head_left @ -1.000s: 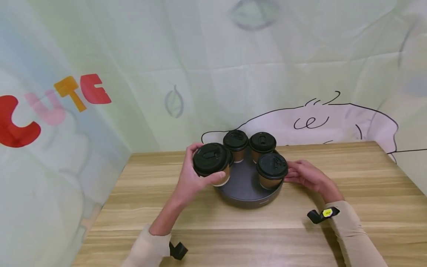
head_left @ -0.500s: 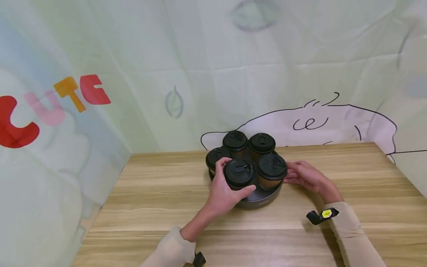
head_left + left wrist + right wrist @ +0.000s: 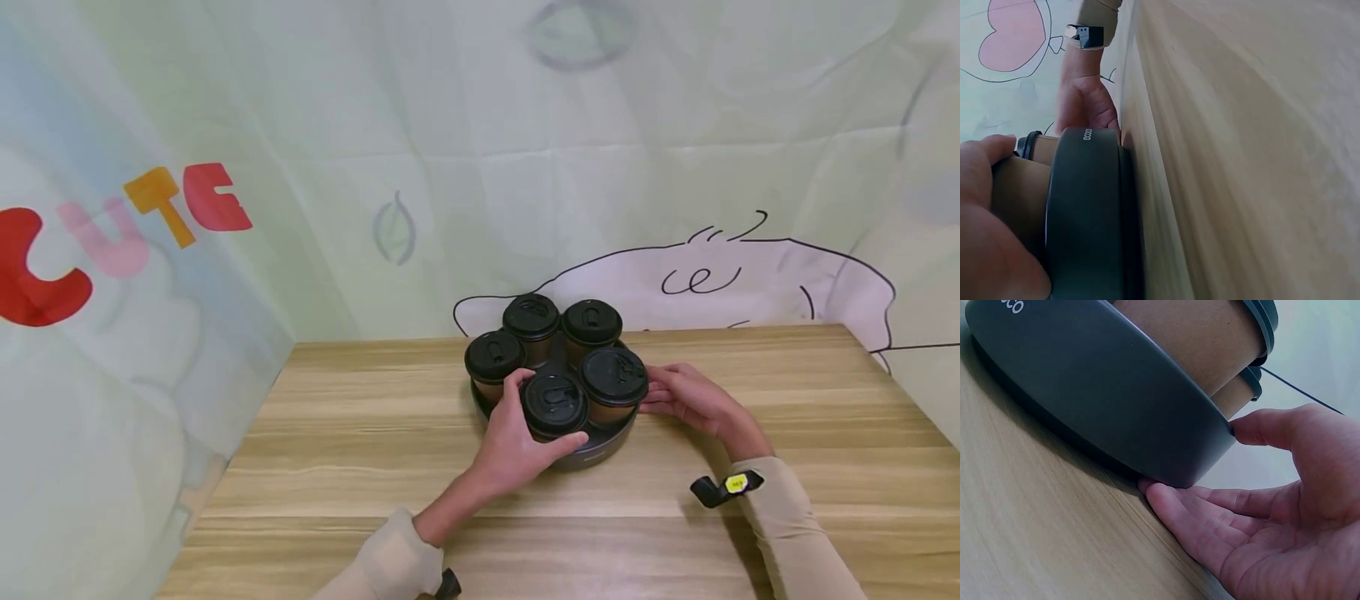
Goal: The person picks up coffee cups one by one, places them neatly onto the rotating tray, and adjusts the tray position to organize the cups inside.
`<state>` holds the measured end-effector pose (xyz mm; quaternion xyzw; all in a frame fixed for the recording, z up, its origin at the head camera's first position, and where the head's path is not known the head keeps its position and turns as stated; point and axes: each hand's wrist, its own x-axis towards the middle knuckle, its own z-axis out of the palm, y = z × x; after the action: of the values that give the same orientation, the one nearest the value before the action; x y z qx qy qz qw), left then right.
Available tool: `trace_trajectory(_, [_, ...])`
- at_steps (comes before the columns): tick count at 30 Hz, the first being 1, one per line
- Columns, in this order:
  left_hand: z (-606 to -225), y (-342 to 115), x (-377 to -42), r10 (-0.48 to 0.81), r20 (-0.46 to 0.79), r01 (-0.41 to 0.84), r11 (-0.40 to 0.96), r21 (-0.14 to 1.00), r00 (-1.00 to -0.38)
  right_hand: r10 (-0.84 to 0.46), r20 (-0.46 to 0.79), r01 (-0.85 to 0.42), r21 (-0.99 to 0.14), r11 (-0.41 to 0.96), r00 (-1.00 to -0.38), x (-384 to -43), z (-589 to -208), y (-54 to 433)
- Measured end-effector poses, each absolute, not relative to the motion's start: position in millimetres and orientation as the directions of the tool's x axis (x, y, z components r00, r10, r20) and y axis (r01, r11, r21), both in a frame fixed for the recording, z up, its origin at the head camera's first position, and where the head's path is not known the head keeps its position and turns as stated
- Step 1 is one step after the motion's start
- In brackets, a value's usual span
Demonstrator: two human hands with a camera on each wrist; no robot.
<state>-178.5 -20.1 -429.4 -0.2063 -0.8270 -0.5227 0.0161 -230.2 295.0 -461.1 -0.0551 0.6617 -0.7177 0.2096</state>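
Note:
A round dark grey tray stands on the wooden table. In its near part is a brown paper coffee cup with a black lid, which my left hand grips between thumb and fingers. The left wrist view shows this cup inside the tray's wall; its base is hidden. My right hand holds the tray's right side. In the right wrist view the thumb touches the rim and the fingers lie at the lower edge. Several other lidded cups stand upright around the tray, such as one near my right hand.
The wooden table reaches back to a printed curtain close behind the tray. More cups, including the far-left cup and the back-right cup, stand close to the held one.
My left hand has carried the coffee cup from above the tray's left side rightward and down into its near part. A cup on the left has come into view. The right hand has stayed put.

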Motion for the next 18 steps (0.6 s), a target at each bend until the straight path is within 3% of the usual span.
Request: trace_trajectory(18, [-425.8, -26.9, -174.1, 0.293, 0.205, 0.327, 0.464, 0.823, -0.934, -0.399, -0.178, 0.221, -0.973, -0.064, -0.9, -230.5, -462.9, 297.7])
